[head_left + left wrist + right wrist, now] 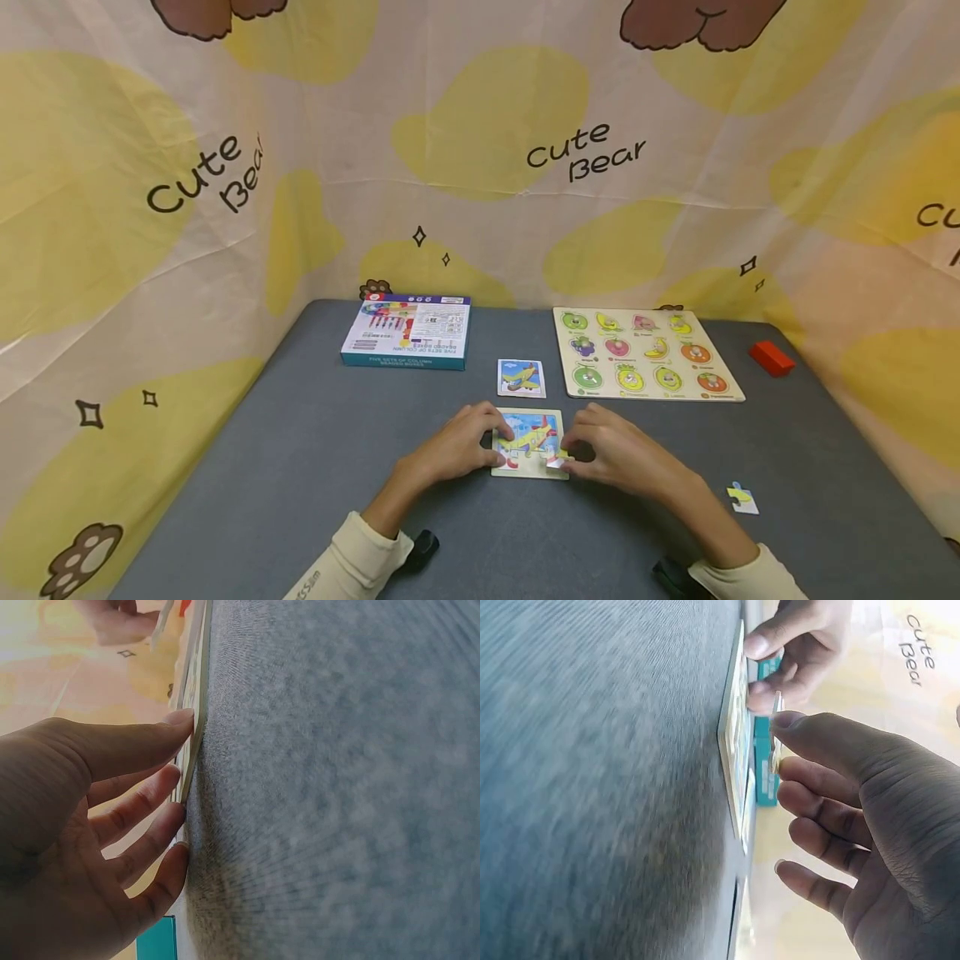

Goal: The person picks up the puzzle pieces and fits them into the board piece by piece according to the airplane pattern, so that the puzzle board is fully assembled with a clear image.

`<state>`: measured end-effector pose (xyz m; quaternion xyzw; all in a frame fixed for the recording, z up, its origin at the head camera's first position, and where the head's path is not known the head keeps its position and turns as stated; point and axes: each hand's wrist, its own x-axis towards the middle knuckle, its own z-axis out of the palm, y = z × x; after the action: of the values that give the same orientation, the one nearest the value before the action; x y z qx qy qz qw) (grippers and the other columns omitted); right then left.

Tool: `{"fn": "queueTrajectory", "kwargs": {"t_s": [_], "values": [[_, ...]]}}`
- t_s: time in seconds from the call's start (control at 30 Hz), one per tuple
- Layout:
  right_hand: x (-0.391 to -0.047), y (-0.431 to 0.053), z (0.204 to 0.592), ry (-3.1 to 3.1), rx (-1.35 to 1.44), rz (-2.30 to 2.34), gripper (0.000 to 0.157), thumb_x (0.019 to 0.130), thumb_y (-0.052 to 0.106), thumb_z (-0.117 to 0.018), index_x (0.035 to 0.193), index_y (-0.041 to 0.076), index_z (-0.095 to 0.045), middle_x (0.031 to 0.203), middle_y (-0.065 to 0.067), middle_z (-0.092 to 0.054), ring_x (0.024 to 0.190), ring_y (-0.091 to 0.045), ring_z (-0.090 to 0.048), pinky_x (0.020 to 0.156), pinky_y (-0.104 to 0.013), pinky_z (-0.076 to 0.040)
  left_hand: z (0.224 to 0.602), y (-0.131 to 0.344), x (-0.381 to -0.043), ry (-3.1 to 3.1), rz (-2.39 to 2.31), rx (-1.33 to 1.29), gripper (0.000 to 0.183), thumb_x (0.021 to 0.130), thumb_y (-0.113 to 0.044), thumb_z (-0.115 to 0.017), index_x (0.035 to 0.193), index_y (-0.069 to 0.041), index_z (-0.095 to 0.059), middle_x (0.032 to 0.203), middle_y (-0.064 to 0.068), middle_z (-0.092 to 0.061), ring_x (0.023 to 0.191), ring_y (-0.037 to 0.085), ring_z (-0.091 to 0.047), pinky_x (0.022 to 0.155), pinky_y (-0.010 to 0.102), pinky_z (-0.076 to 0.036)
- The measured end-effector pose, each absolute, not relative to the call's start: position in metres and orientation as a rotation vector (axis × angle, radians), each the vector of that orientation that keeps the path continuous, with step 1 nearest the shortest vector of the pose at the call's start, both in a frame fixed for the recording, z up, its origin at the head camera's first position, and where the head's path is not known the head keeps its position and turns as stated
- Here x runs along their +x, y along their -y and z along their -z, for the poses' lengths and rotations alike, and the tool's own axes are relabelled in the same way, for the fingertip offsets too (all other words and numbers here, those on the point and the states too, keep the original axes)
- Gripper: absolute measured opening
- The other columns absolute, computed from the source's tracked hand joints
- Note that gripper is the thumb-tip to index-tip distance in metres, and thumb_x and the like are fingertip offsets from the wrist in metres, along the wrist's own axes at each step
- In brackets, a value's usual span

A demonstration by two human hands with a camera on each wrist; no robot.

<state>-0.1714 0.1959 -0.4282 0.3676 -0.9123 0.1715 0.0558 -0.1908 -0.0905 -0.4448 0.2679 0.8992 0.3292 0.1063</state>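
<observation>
A small wooden jigsaw board (529, 472) with a yellow aeroplane picture lies flat on the table. My left hand (457, 443) rests at its left side, thumb and fingertips touching the board, as the left wrist view also shows. Between thumb and index finger, my right hand (618, 446) pinches a puzzle piece (557, 459) over the board's lower right part. In the right wrist view that piece (777, 739) stands on edge, apart from the board (732, 735). A loose puzzle piece (742, 498), yellow and white, lies on the table to the right.
Behind the board lies an aeroplane picture card (521, 390). A fruit board (649, 388) is at the back right, with a red block (772, 358) beside it. At the back left sits a flat box (405, 362). A printed cloth (480, 125) surrounds the grey table (315, 467).
</observation>
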Motion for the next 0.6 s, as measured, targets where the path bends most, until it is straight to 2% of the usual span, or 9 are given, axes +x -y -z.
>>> {"fn": "queueTrajectory", "kwargs": {"t_s": [0.43, 0.6], "values": [[-0.183, -0.170, 0.433, 2.766, 1.190, -0.555, 0.015, 0.087, 0.028, -0.089, 0.096, 0.018, -0.080, 0.095, 0.010, -0.066, 0.090, -0.006, -0.053, 0.078, -0.028, -0.050, 0.444, 0.091, -0.191, -2.649, -0.975, 0.790, 0.021, 0.092, -0.012, -0.083, 0.112, -0.012, -0.078, 0.124, 0.002, -0.062, 0.118, 0.026, -0.053, 0.103, 0.050, -0.045], [-0.185, -0.166, 0.436, 2.817, 1.177, -0.548, 0.016, 0.088, 0.028, -0.088, 0.097, 0.017, -0.081, 0.099, 0.007, -0.069, 0.094, -0.009, -0.057, 0.082, -0.032, -0.053, 0.443, 0.091, -0.191, -2.649, -0.967, 0.788, 0.021, 0.092, -0.012, -0.082, 0.113, -0.012, -0.078, 0.124, 0.002, -0.062, 0.119, 0.025, -0.053, 0.103, 0.050, -0.045]]}}
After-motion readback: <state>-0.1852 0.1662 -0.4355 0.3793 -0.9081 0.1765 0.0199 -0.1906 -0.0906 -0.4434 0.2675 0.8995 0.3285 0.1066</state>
